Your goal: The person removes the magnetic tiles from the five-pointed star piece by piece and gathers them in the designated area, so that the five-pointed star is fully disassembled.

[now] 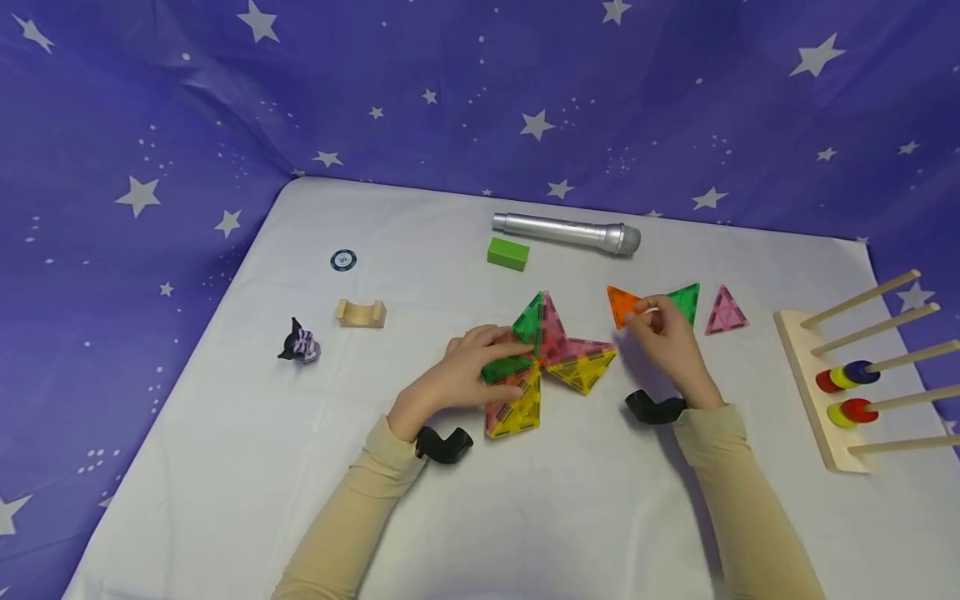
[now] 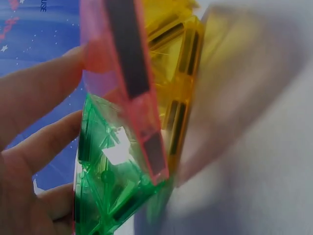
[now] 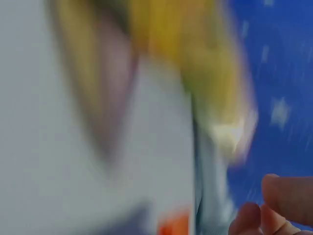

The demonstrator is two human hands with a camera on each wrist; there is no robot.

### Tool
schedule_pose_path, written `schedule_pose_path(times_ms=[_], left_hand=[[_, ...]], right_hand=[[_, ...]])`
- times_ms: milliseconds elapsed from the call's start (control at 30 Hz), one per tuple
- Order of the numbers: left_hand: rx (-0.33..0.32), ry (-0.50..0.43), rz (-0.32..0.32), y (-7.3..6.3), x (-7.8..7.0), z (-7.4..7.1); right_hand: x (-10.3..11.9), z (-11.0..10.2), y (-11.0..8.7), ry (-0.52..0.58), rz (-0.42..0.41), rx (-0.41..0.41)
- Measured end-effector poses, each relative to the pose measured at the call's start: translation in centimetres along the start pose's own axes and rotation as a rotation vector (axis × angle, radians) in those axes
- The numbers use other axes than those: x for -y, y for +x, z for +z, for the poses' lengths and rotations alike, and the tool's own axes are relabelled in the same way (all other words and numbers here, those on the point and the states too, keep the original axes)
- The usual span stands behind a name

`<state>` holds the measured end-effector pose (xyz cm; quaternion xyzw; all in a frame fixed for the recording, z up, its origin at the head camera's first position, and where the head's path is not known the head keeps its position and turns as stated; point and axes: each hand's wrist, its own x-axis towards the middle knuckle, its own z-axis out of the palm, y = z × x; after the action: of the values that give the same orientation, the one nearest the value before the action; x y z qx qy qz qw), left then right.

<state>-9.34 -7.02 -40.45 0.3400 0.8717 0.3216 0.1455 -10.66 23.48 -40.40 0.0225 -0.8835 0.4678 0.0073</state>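
Observation:
A pinwheel-like build of translucent magnetic tiles (image 1: 553, 337) in green, pink and yellow stands on the white table. My left hand (image 1: 474, 367) holds its left side, with fingers against the green tile (image 2: 110, 166) and a fingertip showing through the pink tile (image 2: 127, 73). To the right, my right hand (image 1: 667, 342) hovers by a flat orange triangle tile (image 1: 621, 305). It partly hides a green triangle tile (image 1: 687, 302). In the right wrist view the thumb and fingers (image 3: 288, 198) are loosely bent, with nothing visible between them; the build is blurred there.
A pink triangle tile (image 1: 726, 312) lies farther right, before a wooden peg rack (image 1: 806, 392) with coloured rings. Behind are a silver microphone (image 1: 558, 229) and a green block (image 1: 508, 254). At left are a poker chip (image 1: 343, 260), a wooden cradle block (image 1: 362, 314) and a small figurine (image 1: 302, 343).

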Motion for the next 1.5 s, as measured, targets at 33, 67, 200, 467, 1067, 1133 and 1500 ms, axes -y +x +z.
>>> schedule_pose_path(times_ms=[33,67,200,467,1067,1133,1500], left_hand=[[-0.004,0.002,-0.002,0.0,0.0,0.0],[-0.009,0.000,-0.006,0.0,0.0,0.0],[-0.022,0.020,-0.006,0.1,-0.1,0.0],[-0.042,0.063,0.003,0.2,-0.1,0.0],[-0.067,0.075,0.010,0.3,0.0,0.1],[-0.070,0.078,0.013,0.3,0.0,0.1],[-0.051,0.062,0.015,0.3,0.1,0.1]], right_hand=[[0.7,0.6,-0.9,0.049,-0.043,0.025],[1.4,1.3,-1.8,0.087,-0.081,0.061],[3.6,4.4,-5.2,0.151,-0.214,0.250],[4.6,8.6,-8.2,0.009,-0.262,0.311],[4.0,9.8,-8.4,-0.073,-0.283,0.152],[3.8,9.2,-8.3,-0.054,-0.298,0.152],[3.2,3.5,-8.3,0.383,-0.303,0.276]])
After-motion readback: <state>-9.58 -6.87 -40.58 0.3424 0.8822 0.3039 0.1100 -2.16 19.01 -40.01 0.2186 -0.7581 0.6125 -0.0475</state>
